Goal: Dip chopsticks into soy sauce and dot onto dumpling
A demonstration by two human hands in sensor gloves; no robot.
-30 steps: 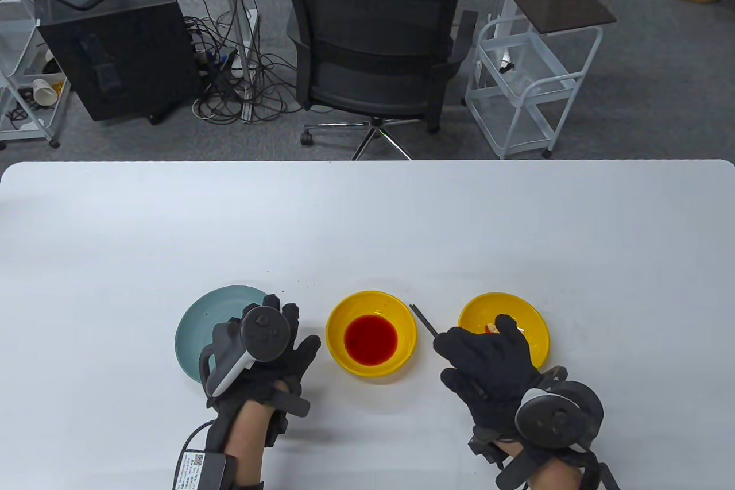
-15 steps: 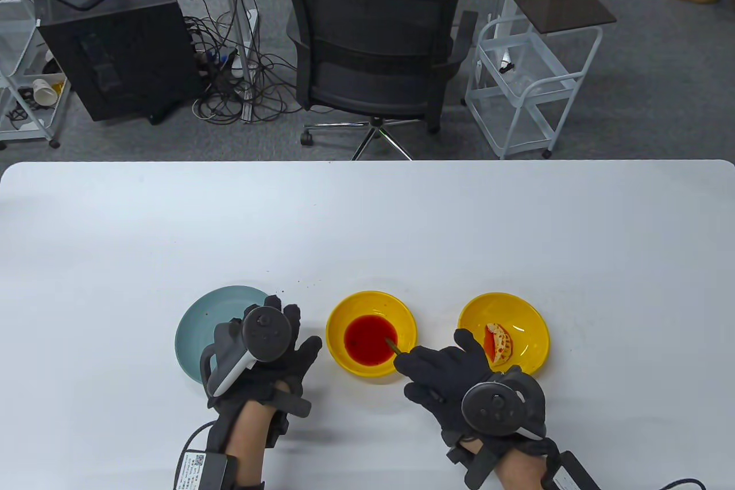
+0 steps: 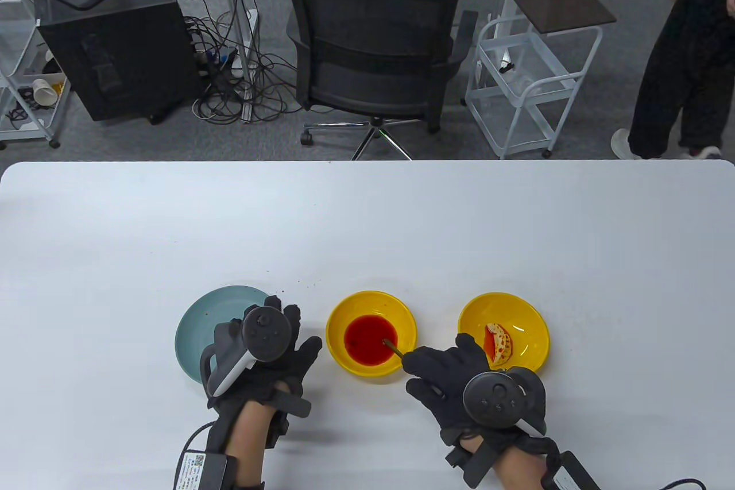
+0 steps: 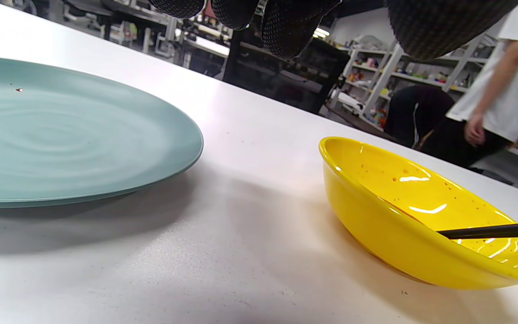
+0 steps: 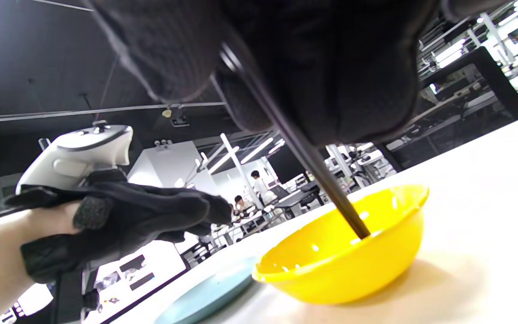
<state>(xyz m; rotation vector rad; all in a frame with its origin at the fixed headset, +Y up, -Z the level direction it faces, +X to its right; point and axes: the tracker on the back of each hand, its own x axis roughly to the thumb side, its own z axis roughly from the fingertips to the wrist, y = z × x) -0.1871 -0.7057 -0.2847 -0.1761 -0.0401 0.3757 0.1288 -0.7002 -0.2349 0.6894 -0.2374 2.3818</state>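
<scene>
A yellow bowl (image 3: 339,335) in the middle holds red sauce (image 3: 367,338); it also shows in the left wrist view (image 4: 398,229) and the right wrist view (image 5: 331,274). My right hand (image 3: 445,378) grips dark chopsticks (image 3: 393,346) whose tips reach into the sauce; the chopsticks show in the right wrist view (image 5: 317,180) and the left wrist view (image 4: 493,231). A second yellow bowl (image 3: 531,320) at the right holds a dumpling (image 3: 498,342) with red dots. My left hand (image 3: 270,361) rests flat, holding nothing, over the right edge of a teal plate (image 3: 198,329).
The teal plate fills the left of the left wrist view (image 4: 61,139). Small dark specks (image 3: 298,283) lie on the white table (image 3: 367,226) behind the bowls. A black office chair (image 3: 373,47) and a white cart (image 3: 528,76) stand beyond the far edge. A person (image 3: 683,53) stands at the far right.
My right hand moved left from the dumpling bowl to the sauce bowl and lowered the chopstick tips into the sauce. The left hand has not moved. A person walked in at the far right.
</scene>
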